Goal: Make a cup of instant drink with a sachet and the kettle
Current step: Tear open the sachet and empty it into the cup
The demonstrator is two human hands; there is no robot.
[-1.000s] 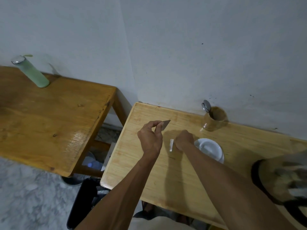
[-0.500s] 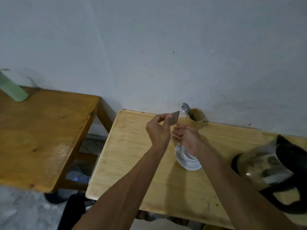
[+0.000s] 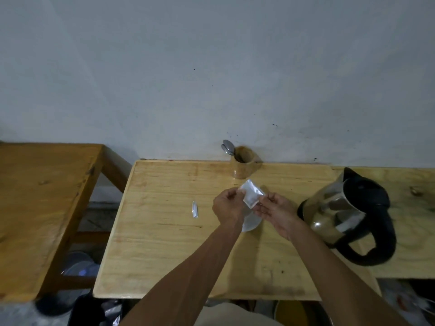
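Both hands hold a small silvery sachet (image 3: 252, 193) over the light wooden table (image 3: 164, 243). My left hand (image 3: 227, 205) pinches its left corner, and my right hand (image 3: 274, 209) grips its lower right edge. Beneath the hands sits a white saucer (image 3: 252, 222); the cup on it is hidden. A torn-off strip of sachet (image 3: 194, 209) lies on the table to the left. The steel kettle (image 3: 339, 210) with its black handle stands at the right.
A wooden holder (image 3: 243, 164) with a metal spoon (image 3: 227, 147) stands against the wall behind the hands. A darker wooden table (image 3: 42, 208) is at the left. Plastic items and bags lie on the floor under the tables.
The view has swung right, bringing the whole kettle in. The right hand has risen from the cup and taken the sachet's other edge. The torn strip now lies on the table.
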